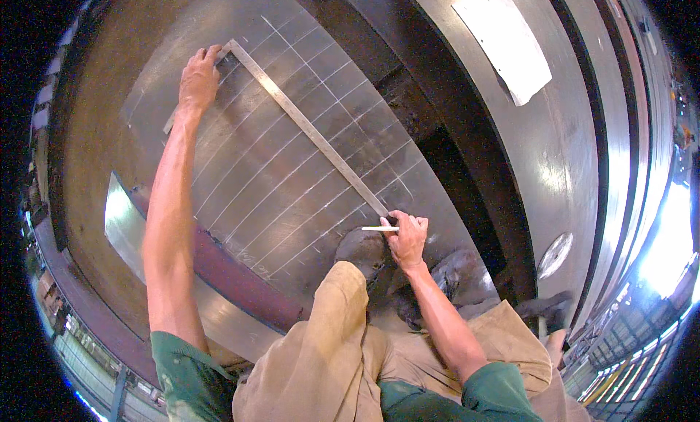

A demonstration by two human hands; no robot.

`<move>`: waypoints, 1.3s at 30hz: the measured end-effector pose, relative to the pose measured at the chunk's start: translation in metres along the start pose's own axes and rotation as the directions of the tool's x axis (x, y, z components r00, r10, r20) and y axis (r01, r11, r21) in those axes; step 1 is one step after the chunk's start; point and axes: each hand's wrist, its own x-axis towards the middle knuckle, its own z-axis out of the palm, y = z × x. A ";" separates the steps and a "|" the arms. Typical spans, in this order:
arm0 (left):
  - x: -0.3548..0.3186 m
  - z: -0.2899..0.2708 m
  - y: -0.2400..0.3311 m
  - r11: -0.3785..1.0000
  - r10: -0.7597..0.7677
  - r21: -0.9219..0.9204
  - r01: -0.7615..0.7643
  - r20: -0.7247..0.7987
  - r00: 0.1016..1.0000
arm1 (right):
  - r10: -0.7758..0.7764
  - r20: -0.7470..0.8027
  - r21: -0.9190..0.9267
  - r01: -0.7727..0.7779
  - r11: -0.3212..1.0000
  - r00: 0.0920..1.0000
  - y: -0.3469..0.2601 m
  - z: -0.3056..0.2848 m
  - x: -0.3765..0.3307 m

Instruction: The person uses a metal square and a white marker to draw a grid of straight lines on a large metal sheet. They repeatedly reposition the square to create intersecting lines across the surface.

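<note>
A long metal carpenter's square (306, 127) lies flat across a grey steel plate (168, 101) marked with a grid of white lines. My left hand (198, 81) grips the square near its corner at the far left. Part of its shorter leg runs beneath that hand and shows again beyond it. At the near right end of the long leg is my right hand (408, 240), its fingers closed around a thin white marking stick (375, 228), likely chalk. The stick points left, and the fingers touch or nearly touch the square's end.
My shoes (361, 248) rest on the plate's near edge, below my bent knees. Dark gaps (467, 181) separate this plate from other steel plates on the right. A white paper sheet (507, 43) lies on one of those. A narrow metal strip (127, 218) lies at the left.
</note>
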 end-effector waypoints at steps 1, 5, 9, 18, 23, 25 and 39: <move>0.000 0.000 0.001 1.000 0.004 -0.003 -0.004 -0.004 1.000 | -0.001 -0.002 -0.008 0.001 1.000 1.000 0.000 0.000 0.000; 0.003 0.002 0.001 1.000 0.011 -0.026 -0.011 -0.005 1.000 | 0.009 -0.030 -0.015 -0.009 1.000 1.000 -0.003 0.000 0.000; 0.004 0.003 -0.002 0.999 0.043 -0.025 -0.044 -0.019 0.999 | 0.012 0.003 -0.011 -0.012 1.000 1.000 -0.001 0.002 -0.002; 0.008 -0.002 0.000 0.998 0.035 -0.053 -0.035 0.002 0.999 | 0.089 -0.011 0.032 -0.088 0.996 0.996 -0.007 0.003 -0.001; 0.006 0.001 -0.002 0.998 0.032 -0.060 -0.033 -0.026 0.999 | 0.039 -0.062 0.008 -0.038 0.999 0.997 -0.004 0.005 -0.001; 0.005 -0.005 0.000 0.998 0.016 -0.069 -0.015 0.017 1.000 | 0.044 -0.062 -0.005 -0.045 0.999 0.997 -0.004 0.007 -0.002; 0.005 -0.001 0.000 0.995 0.058 -0.082 -0.060 -0.028 0.998 | 0.034 -0.025 -0.014 -0.034 0.999 0.999 -0.001 0.004 -0.001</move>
